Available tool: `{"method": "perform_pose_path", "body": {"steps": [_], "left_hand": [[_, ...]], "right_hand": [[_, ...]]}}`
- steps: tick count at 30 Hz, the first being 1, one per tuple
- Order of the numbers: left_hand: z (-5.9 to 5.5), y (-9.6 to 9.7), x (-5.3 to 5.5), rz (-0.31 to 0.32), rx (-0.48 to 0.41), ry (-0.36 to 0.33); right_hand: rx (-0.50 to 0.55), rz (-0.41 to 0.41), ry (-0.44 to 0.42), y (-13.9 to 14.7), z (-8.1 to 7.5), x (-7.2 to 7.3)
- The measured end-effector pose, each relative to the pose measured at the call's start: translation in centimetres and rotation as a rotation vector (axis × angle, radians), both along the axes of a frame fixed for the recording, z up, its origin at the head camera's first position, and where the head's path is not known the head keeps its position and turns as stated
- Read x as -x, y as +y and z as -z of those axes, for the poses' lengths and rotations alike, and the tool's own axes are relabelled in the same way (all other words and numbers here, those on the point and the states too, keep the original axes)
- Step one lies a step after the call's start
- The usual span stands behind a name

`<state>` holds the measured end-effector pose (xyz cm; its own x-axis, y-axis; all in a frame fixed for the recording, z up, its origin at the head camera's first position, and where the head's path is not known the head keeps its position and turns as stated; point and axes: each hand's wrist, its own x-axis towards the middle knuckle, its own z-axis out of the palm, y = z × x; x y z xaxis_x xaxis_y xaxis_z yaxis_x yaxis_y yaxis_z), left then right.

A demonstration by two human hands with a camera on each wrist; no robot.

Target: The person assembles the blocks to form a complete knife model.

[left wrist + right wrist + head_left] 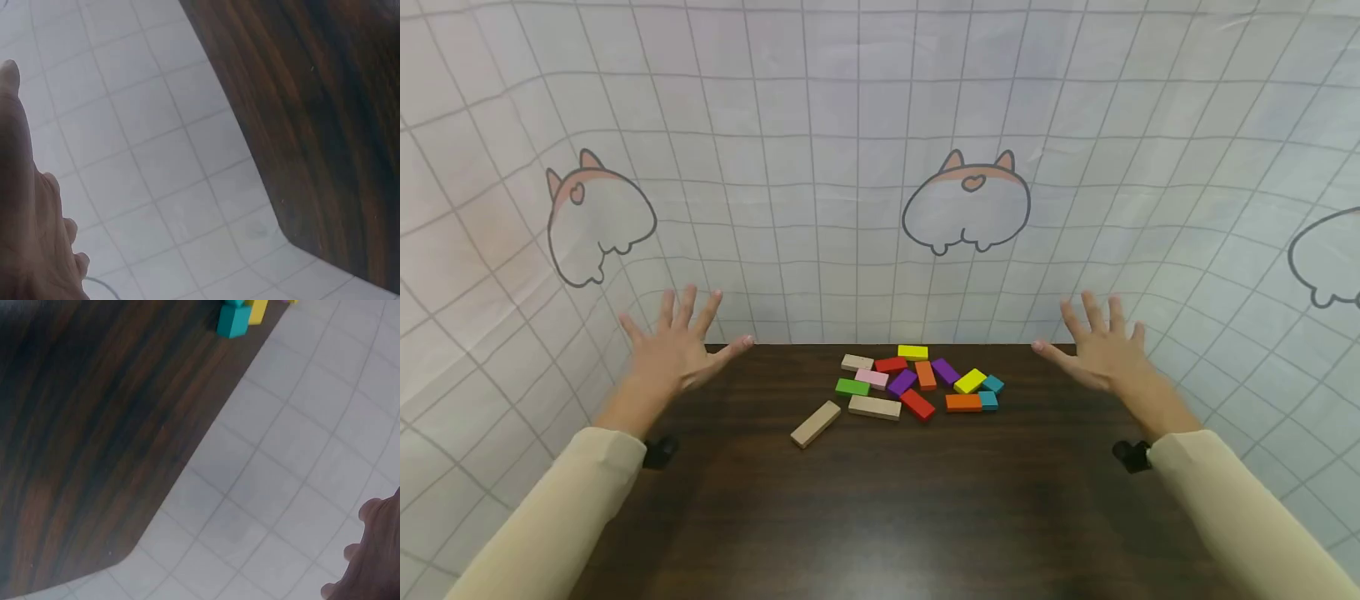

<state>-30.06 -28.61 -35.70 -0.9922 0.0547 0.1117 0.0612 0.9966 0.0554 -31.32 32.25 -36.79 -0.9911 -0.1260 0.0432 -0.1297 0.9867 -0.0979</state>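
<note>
My left hand [677, 354] is held up at the left side of the table with fingers spread, holding nothing. On the other side my right hand [1105, 354] is raised in the same way, also with spread fingers and nothing in it. Between them, near the table's far edge, lie several coloured wooden blocks, among them a green block [853, 387], a red block [917, 405], an orange block [963, 403] and a yellow block [913, 352]. A plain wooden block [816, 424] lies nearest the front. In the right wrist view a teal block [232, 322] shows at the top.
The dark wooden table [880, 508] has its far edge against a white grid-patterned curtain [820, 208], which also runs along both sides. Dark wrist-worn devices hang under both forearms, the left device [660, 452] and the right device [1131, 456].
</note>
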Motion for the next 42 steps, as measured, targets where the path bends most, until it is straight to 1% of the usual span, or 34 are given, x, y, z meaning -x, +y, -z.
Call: {"method": "perform_pose_path", "body": {"steps": [3,5,8,12,19,25,29,33,37,42], "left_hand": [[0.7,0.4,-0.7,0.001,0.003,0.012],[1.3,0.8,-1.2,0.004,-0.001,0.007],[2.4,1.5,-1.9,0.009,-0.007,-0.007],[4.2,2.7,-2.9,0.015,-0.032,-0.021],[7.3,5.0,-4.6,0.031,-0.083,-0.048],[9.0,7.0,-5.7,0.062,-0.118,-0.055],[9.6,8.0,-6.0,0.091,-0.122,-0.053],[10.0,8.8,-6.1,0.133,-0.159,-0.026],[10.5,9.1,-5.8,0.163,-0.210,-0.003],[11.2,9.1,-5.0,0.184,-0.289,-0.005]], "right_hand": [[-0.004,-0.012,0.019,-0.7,0.5,-0.8],[0.000,-0.020,0.026,-1.3,0.9,-1.5],[0.011,-0.029,0.039,-2.1,1.5,-2.4],[0.031,-0.042,0.061,-3.0,2.7,-3.5],[0.106,-0.083,0.069,-5.2,4.5,-5.4],[0.166,-0.126,0.091,-7.4,6.3,-6.4],[0.235,-0.169,0.091,-8.9,7.5,-6.8],[0.349,-0.240,0.059,-10.3,8.2,-6.7],[0.456,-0.314,0.008,-11.7,8.8,-6.3],[0.585,-0.388,-0.072,-13.0,9.7,-5.4]]}}
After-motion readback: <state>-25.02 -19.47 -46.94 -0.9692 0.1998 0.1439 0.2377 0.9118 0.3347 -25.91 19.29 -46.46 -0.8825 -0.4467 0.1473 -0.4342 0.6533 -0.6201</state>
